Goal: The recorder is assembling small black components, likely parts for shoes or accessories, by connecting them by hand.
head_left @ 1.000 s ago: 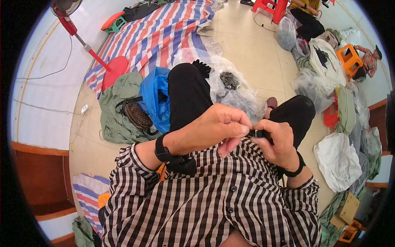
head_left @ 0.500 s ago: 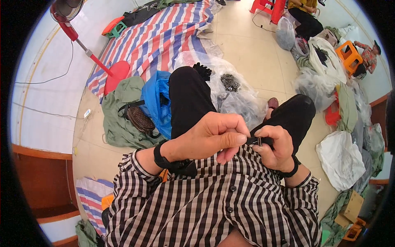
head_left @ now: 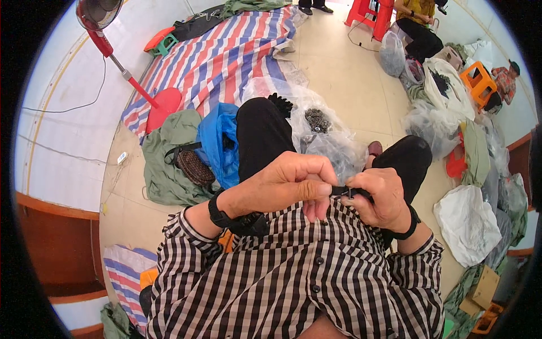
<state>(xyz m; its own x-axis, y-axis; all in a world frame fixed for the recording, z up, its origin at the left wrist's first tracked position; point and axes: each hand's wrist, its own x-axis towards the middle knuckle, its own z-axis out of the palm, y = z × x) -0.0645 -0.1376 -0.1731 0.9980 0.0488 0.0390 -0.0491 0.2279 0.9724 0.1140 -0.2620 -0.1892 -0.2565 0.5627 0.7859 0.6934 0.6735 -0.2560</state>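
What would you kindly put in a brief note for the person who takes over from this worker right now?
Left hand: fingers curled, pinching one end of a small black part.
Right hand: gripping the other end, at chest height above the lap.
Supplies: clear plastic bag of small dark pieces on the floor between the knees.
Done: cannot tell how many are finished.
Left: the piece in hand looks unfinished; many remain in the bag.

Knees (head_left: 262, 133) hem in a clear bag (head_left: 327, 141) right ahead; blue bag (head_left: 217, 141) crowds the left, but bare floor (head_left: 344, 73) opens up beyond.
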